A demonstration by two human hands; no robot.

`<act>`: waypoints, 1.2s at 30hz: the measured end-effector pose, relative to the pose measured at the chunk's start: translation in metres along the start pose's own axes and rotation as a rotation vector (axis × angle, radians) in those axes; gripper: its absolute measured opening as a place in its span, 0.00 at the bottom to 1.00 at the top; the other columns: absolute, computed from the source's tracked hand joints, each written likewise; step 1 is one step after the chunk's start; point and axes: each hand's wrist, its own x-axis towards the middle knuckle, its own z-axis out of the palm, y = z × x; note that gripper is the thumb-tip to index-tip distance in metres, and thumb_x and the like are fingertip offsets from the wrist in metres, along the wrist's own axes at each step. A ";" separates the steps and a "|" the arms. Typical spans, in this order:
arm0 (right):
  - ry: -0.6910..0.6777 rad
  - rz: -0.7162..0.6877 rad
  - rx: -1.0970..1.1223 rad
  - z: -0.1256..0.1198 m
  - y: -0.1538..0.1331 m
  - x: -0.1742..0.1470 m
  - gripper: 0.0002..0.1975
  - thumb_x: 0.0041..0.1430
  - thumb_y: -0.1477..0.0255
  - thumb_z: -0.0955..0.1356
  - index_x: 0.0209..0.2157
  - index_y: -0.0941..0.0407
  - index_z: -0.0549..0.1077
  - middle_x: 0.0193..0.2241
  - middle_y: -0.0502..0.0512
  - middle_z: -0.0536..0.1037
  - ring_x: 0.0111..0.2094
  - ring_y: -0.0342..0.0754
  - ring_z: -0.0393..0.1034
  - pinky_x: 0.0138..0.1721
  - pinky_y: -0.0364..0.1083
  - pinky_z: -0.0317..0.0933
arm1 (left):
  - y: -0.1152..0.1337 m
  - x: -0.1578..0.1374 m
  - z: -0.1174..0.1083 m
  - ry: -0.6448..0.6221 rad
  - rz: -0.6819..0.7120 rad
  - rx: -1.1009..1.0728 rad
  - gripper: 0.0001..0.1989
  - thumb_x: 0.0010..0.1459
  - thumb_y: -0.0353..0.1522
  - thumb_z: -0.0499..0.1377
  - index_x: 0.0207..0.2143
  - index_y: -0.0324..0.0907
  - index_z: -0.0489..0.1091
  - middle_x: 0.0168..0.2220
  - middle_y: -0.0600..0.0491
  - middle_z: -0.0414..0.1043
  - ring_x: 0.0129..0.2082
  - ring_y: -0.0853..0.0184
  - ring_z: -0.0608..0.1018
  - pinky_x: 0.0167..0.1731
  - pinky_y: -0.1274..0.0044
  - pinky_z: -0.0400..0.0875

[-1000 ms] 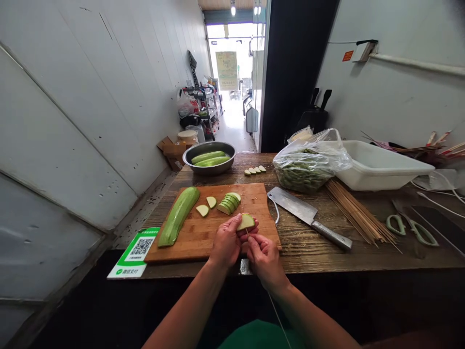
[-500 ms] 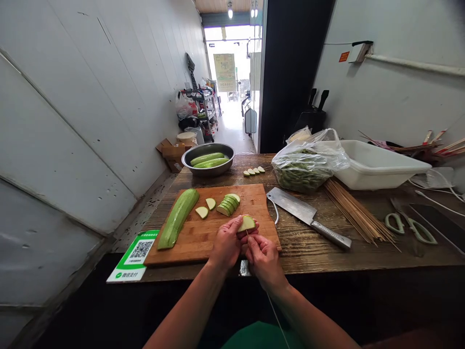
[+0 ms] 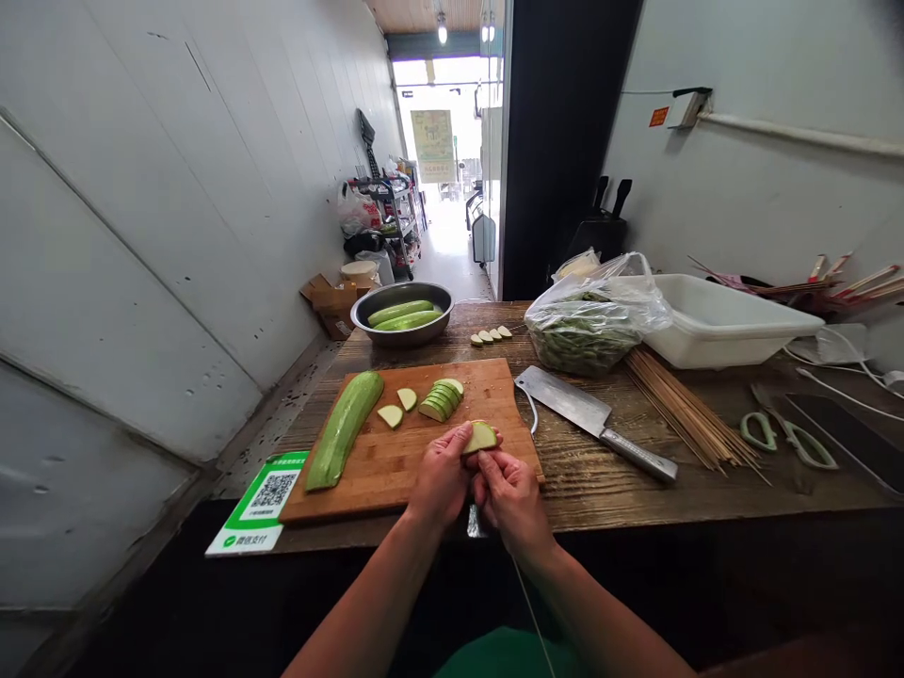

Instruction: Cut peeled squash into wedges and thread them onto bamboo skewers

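My left hand (image 3: 442,480) is closed on a half-round zucchini slice (image 3: 482,435), held over the near right part of the wooden cutting board (image 3: 487,391). Just below the slice, my right hand (image 3: 514,490) pinches a thin bamboo skewer (image 3: 529,603), whose long end trails down toward my body. Fingers hide the skewer's tip, so how deep it sits in the slice cannot be seen. On the board lie a large piece of zucchini (image 3: 345,431), a row of leaning slices (image 3: 442,400) and two loose slices (image 3: 390,415).
A cleaver (image 3: 569,397) lies right of the board, beside a bundle of skewers (image 3: 688,410) and scissors (image 3: 791,433). Behind stand a metal bowl (image 3: 363,325) of zucchini, several slices in a row (image 3: 492,335), a bag of green vegetables (image 3: 586,330) and a white tub (image 3: 734,330).
My right hand has slid up the skewer, closer to the slice; less skewer shows between them. The whole view has shifted slightly.
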 end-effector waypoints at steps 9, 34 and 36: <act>-0.083 -0.068 -0.276 -0.015 -0.005 -0.013 0.17 0.56 0.60 0.61 0.29 0.61 0.69 0.11 0.42 0.58 0.10 0.35 0.49 0.11 0.37 0.43 | 0.003 0.003 0.002 0.193 0.005 -0.115 0.06 0.55 0.28 0.53 0.32 0.32 0.67 0.31 0.41 0.74 0.33 0.61 0.77 0.37 0.70 0.72; 0.011 -0.185 -0.392 -0.020 -0.011 -0.006 0.16 0.58 0.62 0.61 0.28 0.60 0.70 0.12 0.44 0.60 0.13 0.37 0.52 0.15 0.38 0.46 | 0.036 0.016 -0.041 0.329 0.844 1.346 0.15 0.50 0.26 0.54 0.42 0.39 0.69 0.46 0.46 0.69 0.50 0.58 0.67 0.53 0.63 0.55; 0.021 -0.176 -0.378 -0.019 -0.011 -0.007 0.17 0.58 0.61 0.60 0.29 0.59 0.70 0.12 0.44 0.61 0.12 0.37 0.53 0.14 0.38 0.46 | 0.028 0.007 -0.030 0.371 0.795 1.146 0.13 0.52 0.30 0.55 0.41 0.39 0.69 0.44 0.46 0.70 0.48 0.59 0.69 0.51 0.64 0.59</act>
